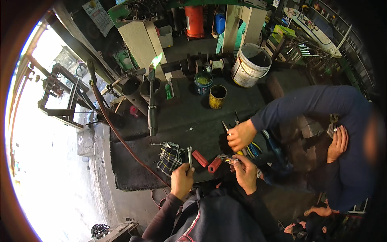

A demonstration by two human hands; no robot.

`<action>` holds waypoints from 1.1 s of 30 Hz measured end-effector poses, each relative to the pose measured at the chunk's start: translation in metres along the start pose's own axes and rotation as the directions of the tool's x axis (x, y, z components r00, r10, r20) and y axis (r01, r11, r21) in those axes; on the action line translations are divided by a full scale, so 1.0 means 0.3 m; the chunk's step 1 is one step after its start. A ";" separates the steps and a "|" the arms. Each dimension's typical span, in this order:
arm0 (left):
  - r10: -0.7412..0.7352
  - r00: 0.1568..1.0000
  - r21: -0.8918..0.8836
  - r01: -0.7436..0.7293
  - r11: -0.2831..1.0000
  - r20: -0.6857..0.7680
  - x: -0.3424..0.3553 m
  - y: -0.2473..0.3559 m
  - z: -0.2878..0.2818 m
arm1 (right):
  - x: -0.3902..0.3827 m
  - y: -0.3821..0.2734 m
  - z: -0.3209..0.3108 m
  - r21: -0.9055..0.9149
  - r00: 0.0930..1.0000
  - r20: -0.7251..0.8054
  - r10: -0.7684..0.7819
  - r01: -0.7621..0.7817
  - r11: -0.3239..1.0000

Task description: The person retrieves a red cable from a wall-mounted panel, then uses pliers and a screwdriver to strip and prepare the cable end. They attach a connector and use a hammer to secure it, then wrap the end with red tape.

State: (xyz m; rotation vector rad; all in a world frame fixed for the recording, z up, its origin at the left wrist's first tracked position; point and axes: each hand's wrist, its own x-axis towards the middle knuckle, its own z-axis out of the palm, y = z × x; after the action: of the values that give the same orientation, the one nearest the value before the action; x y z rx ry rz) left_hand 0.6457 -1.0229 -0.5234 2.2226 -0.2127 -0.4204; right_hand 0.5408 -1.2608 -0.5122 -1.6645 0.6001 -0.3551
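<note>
My left hand (pixel 182 180) is closed round the lower end of a steel wrench (pixel 190 156), whose open jaw points up. In my right hand (pixel 245 174) is a pair of pliers (pixel 228 159), its metal head toward a red hollow cylinder (pixel 214 165). Whether the jaws touch that cylinder I cannot tell. A second red cylinder (pixel 200 158) lies on the dark bench between my hands. Left of the wrench sits a crumpled plaid cloth (pixel 170 158). Just beyond my right hand, a co-worker's hand (pixel 241 136) hovers over several hand tools (pixel 254 149).
The co-worker's other hand (pixel 338 145) holds a toothed metal part (pixel 331 130). A white bucket (pixel 250 66), a yellow can (pixel 217 97) and a blue tub (pixel 203 82) stand farther back. A burning torch (pixel 151 90) rises at the left, near a reddish hose (pixel 121 139).
</note>
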 end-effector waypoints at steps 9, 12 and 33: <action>0.255 0.963 0.139 -0.242 0.960 -0.086 0.272 -0.017 0.066 | 0.018 -0.017 0.001 0.065 0.999 0.012 0.053 -0.053 0.996; 0.263 0.949 0.137 -0.241 0.961 -0.172 0.196 0.033 0.012 | 0.033 -0.009 -0.007 0.112 0.995 0.010 0.099 -0.099 0.989; 0.284 0.935 0.182 -0.324 0.929 0.215 0.171 0.249 0.252 | 0.138 0.129 -0.024 -0.350 0.980 0.097 -0.172 0.195 0.916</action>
State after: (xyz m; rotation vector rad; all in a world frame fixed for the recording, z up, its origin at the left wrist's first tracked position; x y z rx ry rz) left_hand 0.6647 -1.1395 -0.5215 2.3068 -0.7253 -0.4481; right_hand 0.5634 -1.2939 -0.5528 -2.0852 0.4801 -0.3396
